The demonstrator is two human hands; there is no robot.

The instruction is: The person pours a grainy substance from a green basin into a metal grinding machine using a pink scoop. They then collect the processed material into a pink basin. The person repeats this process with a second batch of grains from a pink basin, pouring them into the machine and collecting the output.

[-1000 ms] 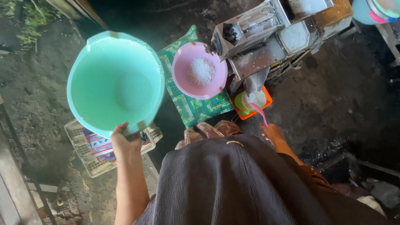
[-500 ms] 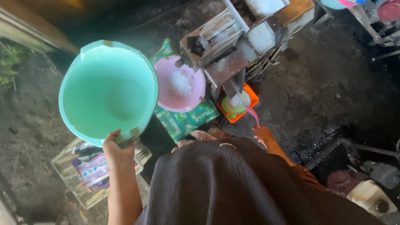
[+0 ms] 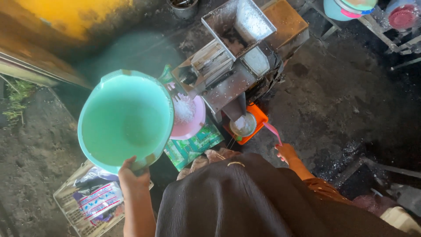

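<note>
My left hand (image 3: 131,177) grips the near rim of a large empty teal plastic basin (image 3: 127,120) and holds it up and tilted. The basin's right edge covers part of a pink bowl (image 3: 193,125) that holds white grated stuff. The pink bowl sits under the chute of a metal grinding machine (image 3: 232,57). My right hand (image 3: 287,151) is closed on a thin pink utensil (image 3: 272,129), just right of an orange tray (image 3: 259,115). On the tray, a small round bowl (image 3: 243,125) stands below the machine's spout. My dark skirt hides the ground near my feet.
A green patterned mat (image 3: 193,147) lies under the pink bowl. A wire basket (image 3: 66,199) of printed packets sits at lower left. Stacked coloured bowls (image 3: 351,6) rest on a metal rack at top right. The ground is dark and wet, and a yellow wall runs along the top left.
The view has swung so the machine now sits in the upper middle. My left hand has brought the teal basin closer to the pink bowl, overlapping its edge. My right hand still holds the pink utensil.
</note>
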